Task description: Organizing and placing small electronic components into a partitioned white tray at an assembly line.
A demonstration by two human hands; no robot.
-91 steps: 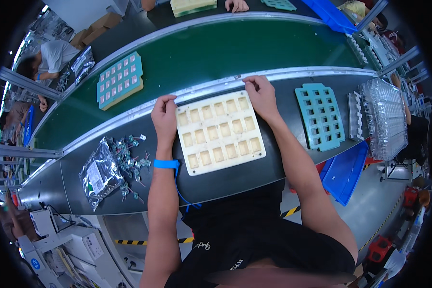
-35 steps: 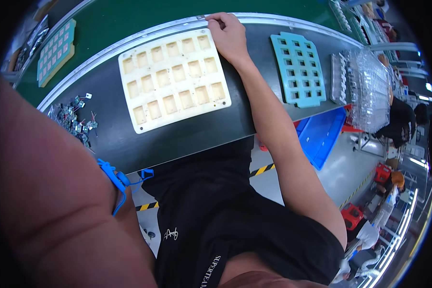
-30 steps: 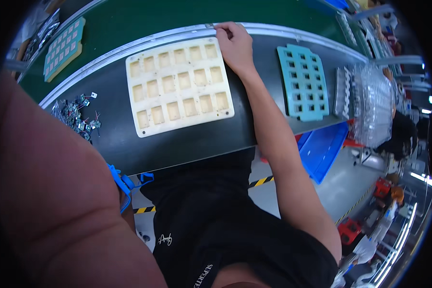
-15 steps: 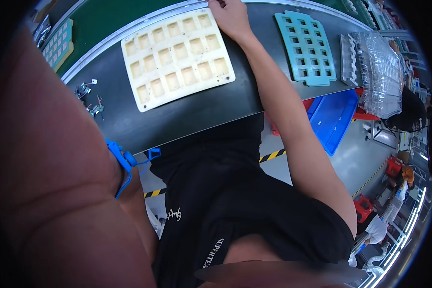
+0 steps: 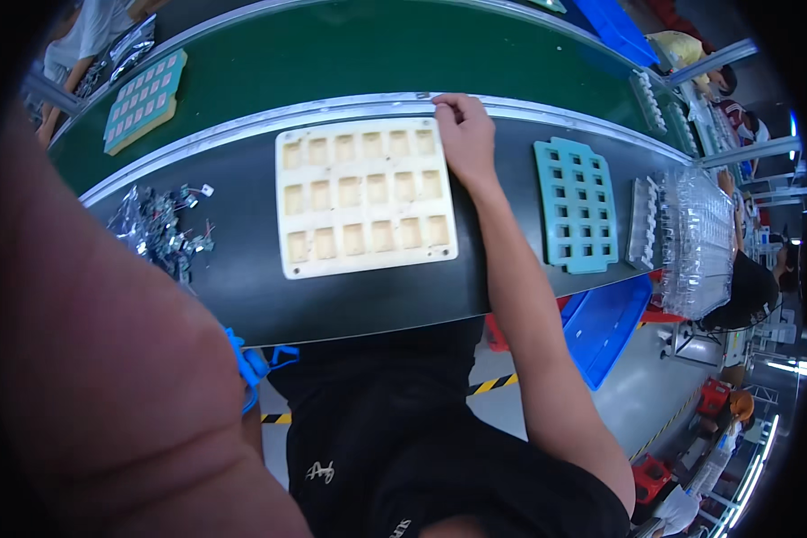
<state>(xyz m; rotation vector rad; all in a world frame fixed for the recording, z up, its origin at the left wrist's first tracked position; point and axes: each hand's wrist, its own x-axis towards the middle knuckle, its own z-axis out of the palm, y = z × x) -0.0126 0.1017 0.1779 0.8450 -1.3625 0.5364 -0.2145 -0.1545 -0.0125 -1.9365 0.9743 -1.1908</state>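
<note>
Very close to the camera, my left hand and wrist [image 5: 134, 359] fill the left side as a blurred mass, with the fingers out of sight. A blue wrist strap [image 5: 251, 366] shows at its edge. My right hand [image 5: 468, 134] is closed, fingers curled, at the metal rail by the upper right corner of a cream tray [image 5: 368, 264]. What its fingertips hold, if anything, is hidden. The tray lies flat on the dark table [image 5: 377, 309], with rows of rectangular pockets that look bare. Right of my forearm lies a teal tray [image 5: 566, 211] with square holes.
Small wired circuit boards [image 5: 166, 229] lie in a heap at left. Beyond the rail [image 5: 350, 108] runs a green conveyor belt [image 5: 350, 54] carrying another teal tray [image 5: 143, 103]. Clear plastic trays [image 5: 695, 242] are stacked at right, above a blue bin [image 5: 605, 332]. Other people work nearby.
The view has tilted up, so the table and trays sit lower and more conveyor shows. My right hand stays at the rail by the cream tray's corner; my left stays close to the camera.
</note>
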